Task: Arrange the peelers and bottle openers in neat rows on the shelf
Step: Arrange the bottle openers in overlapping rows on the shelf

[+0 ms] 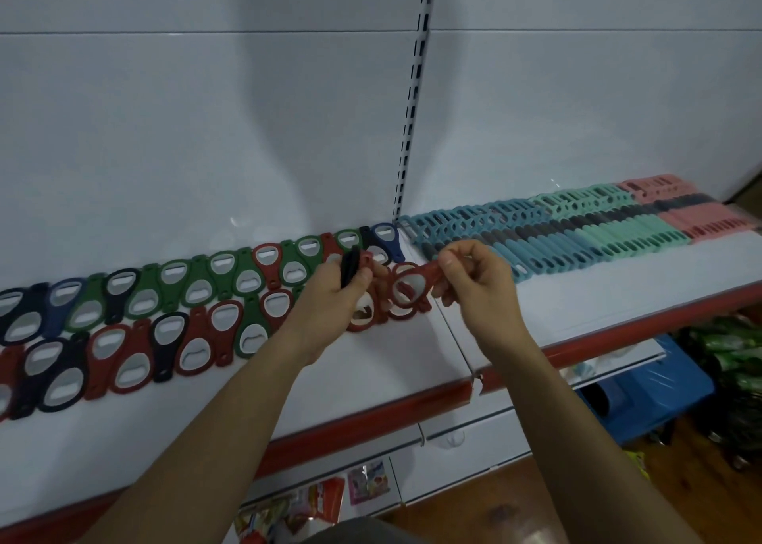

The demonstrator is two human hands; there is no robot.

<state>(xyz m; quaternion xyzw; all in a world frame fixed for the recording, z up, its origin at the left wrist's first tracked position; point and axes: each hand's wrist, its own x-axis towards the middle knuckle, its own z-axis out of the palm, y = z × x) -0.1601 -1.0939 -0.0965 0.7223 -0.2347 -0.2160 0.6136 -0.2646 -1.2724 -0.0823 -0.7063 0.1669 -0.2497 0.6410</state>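
R hand (478,285) is pinching red opener (406,292) by its stem, at front row's (165,345) right end; L hand (332,296) is gripping black openers (350,269) just behind that end. Best: laying it flat, overlapping row's last piece, same slant.

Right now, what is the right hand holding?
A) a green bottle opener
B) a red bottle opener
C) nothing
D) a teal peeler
B: the right hand pinches a red bottle opener by its handle, while the left hand grips dark bottle openers.
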